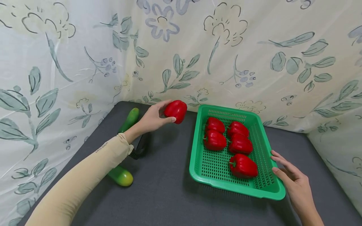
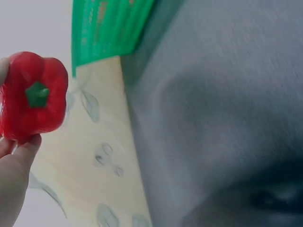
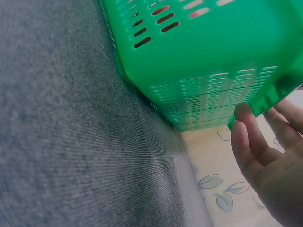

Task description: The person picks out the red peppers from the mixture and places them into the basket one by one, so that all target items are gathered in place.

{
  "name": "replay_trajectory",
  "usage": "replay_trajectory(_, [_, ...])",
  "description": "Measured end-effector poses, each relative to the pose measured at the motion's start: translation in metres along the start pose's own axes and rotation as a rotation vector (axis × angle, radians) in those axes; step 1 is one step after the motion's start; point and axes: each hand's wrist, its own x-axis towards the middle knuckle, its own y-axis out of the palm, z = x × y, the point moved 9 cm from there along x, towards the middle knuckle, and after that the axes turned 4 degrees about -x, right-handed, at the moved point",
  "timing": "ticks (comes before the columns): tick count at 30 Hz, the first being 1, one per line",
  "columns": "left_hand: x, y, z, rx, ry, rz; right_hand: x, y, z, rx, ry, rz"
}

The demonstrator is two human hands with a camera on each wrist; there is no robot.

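My left hand (image 1: 152, 117) grips a red bell pepper (image 1: 176, 111) between thumb and fingers, raised above the table left of the basket. In the left wrist view the pepper (image 2: 35, 97) shows its green stem end. My right hand (image 1: 295, 182) touches the right rim of a green plastic basket (image 1: 196, 150) with its fingertips, the fingers only slightly bent. In the right wrist view, the right hand's fingers (image 3: 253, 137) meet the rim from outside. Several red bell peppers (image 1: 244, 165) lie inside the basket.
Left of the basket, two green cucumber-like vegetables (image 1: 121, 176) lie on the dark grey table (image 1: 158, 194), partly hidden by my left arm. A black strap (image 1: 141, 147) hangs at my left wrist. Floral cloth (image 1: 175, 37) rises behind and beside the table.
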Motion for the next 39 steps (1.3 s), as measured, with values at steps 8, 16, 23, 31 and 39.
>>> replay_trajectory(8, [0.001, 0.020, -0.028, -0.066, 0.056, 0.059, -0.001, 0.000, 0.000, 0.033, -0.020, 0.003])
replay_trajectory(16, [0.000, 0.041, -0.055, -0.181, 0.128, 0.133, -0.001, -0.002, -0.001, 0.001, -0.007, -0.008])
replay_trajectory(23, [0.001, 0.052, -0.068, -0.220, 0.165, 0.166, -0.002, -0.001, -0.002, 0.020, -0.001, -0.010])
replay_trajectory(31, [-0.002, 0.070, -0.081, -0.218, 0.173, 0.220, 0.000, -0.002, -0.002, 0.058, -0.031, -0.001])
replay_trajectory(39, [-0.003, 0.096, -0.092, -0.174, 0.174, 0.315, 0.002, -0.002, -0.002, 0.056, -0.018, 0.006])
